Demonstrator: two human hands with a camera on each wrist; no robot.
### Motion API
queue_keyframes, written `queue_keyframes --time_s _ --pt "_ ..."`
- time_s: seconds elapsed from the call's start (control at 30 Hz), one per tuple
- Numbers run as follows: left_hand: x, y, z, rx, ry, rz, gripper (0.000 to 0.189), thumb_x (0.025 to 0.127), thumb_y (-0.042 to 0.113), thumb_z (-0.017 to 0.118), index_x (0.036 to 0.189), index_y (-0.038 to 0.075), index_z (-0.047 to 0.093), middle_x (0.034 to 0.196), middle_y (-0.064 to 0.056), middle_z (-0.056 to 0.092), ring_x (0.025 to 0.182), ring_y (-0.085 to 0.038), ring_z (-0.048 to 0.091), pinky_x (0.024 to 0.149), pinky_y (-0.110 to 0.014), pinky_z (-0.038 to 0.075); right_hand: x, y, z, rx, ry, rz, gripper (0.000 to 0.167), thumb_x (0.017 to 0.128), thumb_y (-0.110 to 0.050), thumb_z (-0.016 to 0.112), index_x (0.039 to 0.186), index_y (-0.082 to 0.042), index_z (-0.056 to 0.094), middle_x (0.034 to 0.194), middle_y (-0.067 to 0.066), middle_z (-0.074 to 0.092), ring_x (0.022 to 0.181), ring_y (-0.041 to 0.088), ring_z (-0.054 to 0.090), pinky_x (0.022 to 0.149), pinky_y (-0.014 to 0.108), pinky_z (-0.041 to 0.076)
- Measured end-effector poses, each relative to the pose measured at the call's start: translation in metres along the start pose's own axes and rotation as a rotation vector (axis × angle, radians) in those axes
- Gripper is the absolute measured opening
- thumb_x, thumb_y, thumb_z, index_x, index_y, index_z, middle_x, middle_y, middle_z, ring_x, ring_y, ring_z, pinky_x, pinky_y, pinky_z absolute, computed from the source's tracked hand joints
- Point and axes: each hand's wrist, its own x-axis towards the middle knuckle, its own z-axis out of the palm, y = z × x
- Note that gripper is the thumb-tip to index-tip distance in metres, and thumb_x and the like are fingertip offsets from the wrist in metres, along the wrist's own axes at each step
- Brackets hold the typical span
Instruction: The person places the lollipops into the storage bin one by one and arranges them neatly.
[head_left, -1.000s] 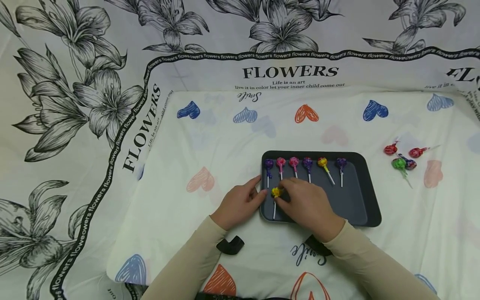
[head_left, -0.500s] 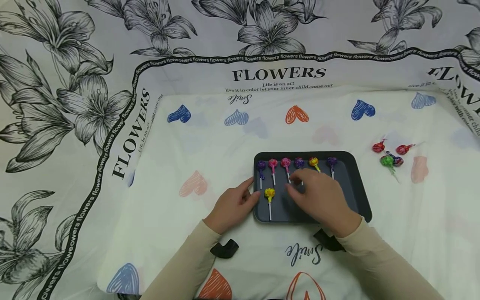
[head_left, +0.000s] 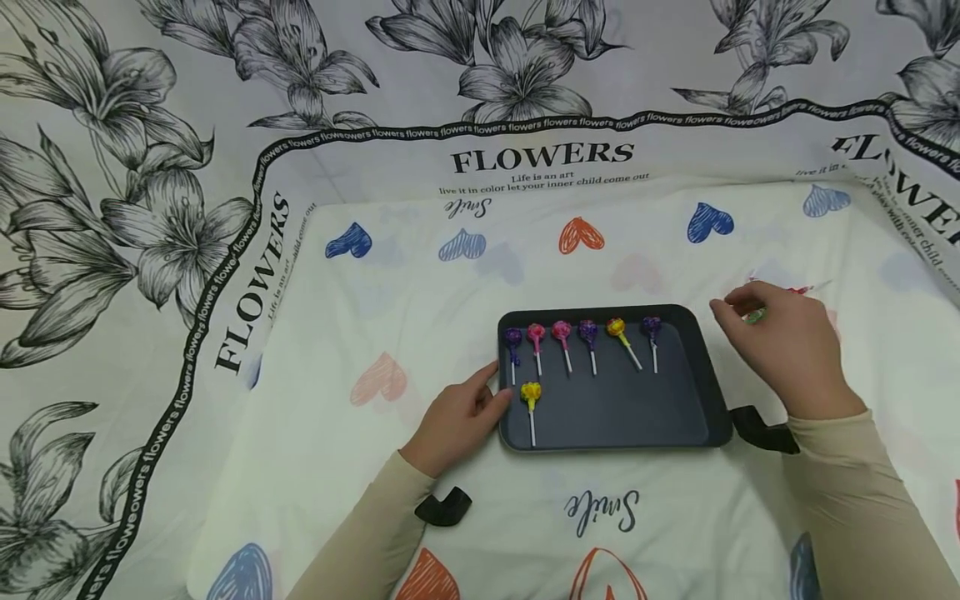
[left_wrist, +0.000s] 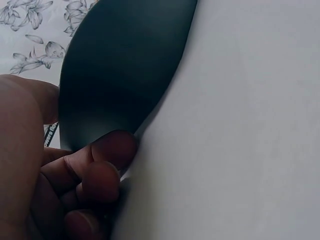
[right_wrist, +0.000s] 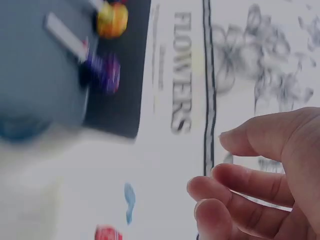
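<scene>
Our spread left hand [head_left: 453, 421] touches a dark-grey rectangular tray [head_left: 622, 412], right hand [head_left: 795, 350] (fingers parted) near a round red lollipop [right_wrist: 108, 233].

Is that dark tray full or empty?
Partly full: seven lollipops lie in the tray, six in the far row, one nearer, with bare floor beside it.

White outer cloth [head_left: 90, 500] with black line-drawn lilies [head_left: 180, 217] along top and left, edged by a wavy black band [head_left: 510, 127] repeating "flowers", with bold "FLOWERS" lettering [head_left: 543, 157] and smaller slogan lines inside it. Over it, paler white cloth [head_left: 420, 317], lightly creased, scattered with scribbled blue, orange-red and faded pink hearts [head_left: 581, 236] plus cursive "Smile" [head_left: 602, 511]. Light soft, shadows faint; left wrist view dimmer, right wrist background blurred.
</scene>
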Motion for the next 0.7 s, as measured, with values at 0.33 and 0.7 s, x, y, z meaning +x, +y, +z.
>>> queue_keyframes --time_s 0.33,0.7 --pt "-0.002 -0.003 0.001 -0.008 0.005 0.0 0.058 0.106 0.04 0.062 0.154 0.008 0.053 0.071 0.01 0.055 0.059 -0.007 0.047 0.058 -0.027 0.037 0.016 0.05 -0.005 -0.054 -0.129 0.115 0.04 0.1 -0.035 0.065 0.114 0.002 0.073 0.104 0.028 0.071 0.092 0.043 0.063 0.063 0.044 0.043" --pt "0.0 -0.004 0.002 -0.02 0.005 0.001 0.057 0.106 0.04 0.062 0.153 0.009 0.054 0.07 0.011 0.053 0.058 -0.006 0.046 0.057 -0.026 0.035 0.024 0.076 0.01 -0.085 -0.199 0.165 0.038 0.096 -0.022 0.068 0.119 0.008 0.07 0.11 0.03 0.07 0.1 0.046 0.062 0.069 0.056 0.048"
